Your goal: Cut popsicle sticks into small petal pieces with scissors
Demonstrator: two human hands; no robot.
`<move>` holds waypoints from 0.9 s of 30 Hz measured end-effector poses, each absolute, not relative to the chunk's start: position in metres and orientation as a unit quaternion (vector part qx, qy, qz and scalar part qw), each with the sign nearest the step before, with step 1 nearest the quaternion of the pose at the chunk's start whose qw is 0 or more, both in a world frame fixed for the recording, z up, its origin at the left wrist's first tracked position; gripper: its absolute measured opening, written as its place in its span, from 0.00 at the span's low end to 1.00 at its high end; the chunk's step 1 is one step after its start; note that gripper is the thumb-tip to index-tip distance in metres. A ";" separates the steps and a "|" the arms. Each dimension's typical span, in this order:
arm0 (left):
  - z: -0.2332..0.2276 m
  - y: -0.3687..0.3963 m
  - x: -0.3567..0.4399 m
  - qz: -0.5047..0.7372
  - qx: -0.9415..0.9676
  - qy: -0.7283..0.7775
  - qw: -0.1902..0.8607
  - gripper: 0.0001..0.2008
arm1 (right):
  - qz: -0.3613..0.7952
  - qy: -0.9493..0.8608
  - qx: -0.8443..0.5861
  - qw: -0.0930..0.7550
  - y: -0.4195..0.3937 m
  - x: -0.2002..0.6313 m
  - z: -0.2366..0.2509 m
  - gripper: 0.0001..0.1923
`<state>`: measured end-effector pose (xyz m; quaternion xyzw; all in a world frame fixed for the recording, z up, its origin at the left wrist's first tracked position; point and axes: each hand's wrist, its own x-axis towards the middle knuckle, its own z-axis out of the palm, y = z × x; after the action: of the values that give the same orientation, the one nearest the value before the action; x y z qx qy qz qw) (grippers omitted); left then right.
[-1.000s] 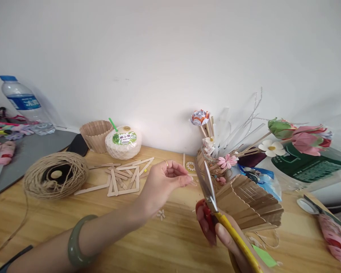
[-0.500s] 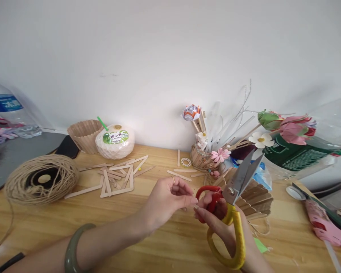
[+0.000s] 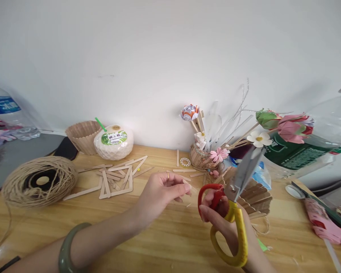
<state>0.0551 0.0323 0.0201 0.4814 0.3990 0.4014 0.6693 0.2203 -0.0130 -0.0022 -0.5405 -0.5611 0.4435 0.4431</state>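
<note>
Both forearms are bare, with no sleeves in view. The left hand [image 3: 159, 191] wears a thin gold-coloured ring [image 3: 167, 175] on one finger, and a thick, smooth, grey-green bangle [image 3: 66, 248], rounded and glossy like polished stone, circles the left forearm near the lower edge of the view. The right hand [image 3: 226, 223] shows no ring or band on the part that is visible. Fingernails are short and unpainted.

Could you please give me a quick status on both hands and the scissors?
Left hand pinching a thin wood sliver. Right hand gripping scissors, blades nearly closed, pointing up. Stick fan lies just behind the blades.
</note>
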 end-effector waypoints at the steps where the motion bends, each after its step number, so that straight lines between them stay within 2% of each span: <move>1: 0.023 0.033 0.054 0.412 0.477 0.398 0.667 0.06 | 0.454 -0.571 -0.533 0.428 -0.014 0.220 -0.001 0.15; 7: 0.029 0.036 0.050 0.458 0.455 0.386 0.659 0.05 | 0.503 -0.603 -0.468 0.405 -0.019 0.218 -0.007 0.26; 10: 0.028 0.035 0.051 0.463 0.443 0.394 0.659 0.06 | 0.533 -0.610 -0.460 0.362 -0.019 0.219 -0.011 0.30; 13: 0.028 0.033 0.053 0.465 0.430 0.394 0.666 0.06 | 0.538 -0.618 -0.457 0.346 -0.019 0.218 -0.011 0.30; 19: 0.029 0.032 0.052 0.474 0.428 0.383 0.667 0.05 | 0.507 -0.615 -0.475 0.373 -0.024 0.216 -0.008 0.27; 25: 0.025 0.032 0.051 0.481 0.431 0.374 0.665 0.06 | 0.487 -0.656 -0.457 0.352 -0.018 0.218 -0.004 0.30; 27: 0.025 0.032 0.052 0.485 0.427 0.373 0.666 0.07 | 0.486 -0.664 -0.448 0.350 -0.017 0.220 -0.004 0.28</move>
<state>0.0519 0.0320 0.0246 0.4267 0.3730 0.4850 0.6660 0.2199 -0.0173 -0.0041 -0.4476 -0.6639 0.4859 0.3503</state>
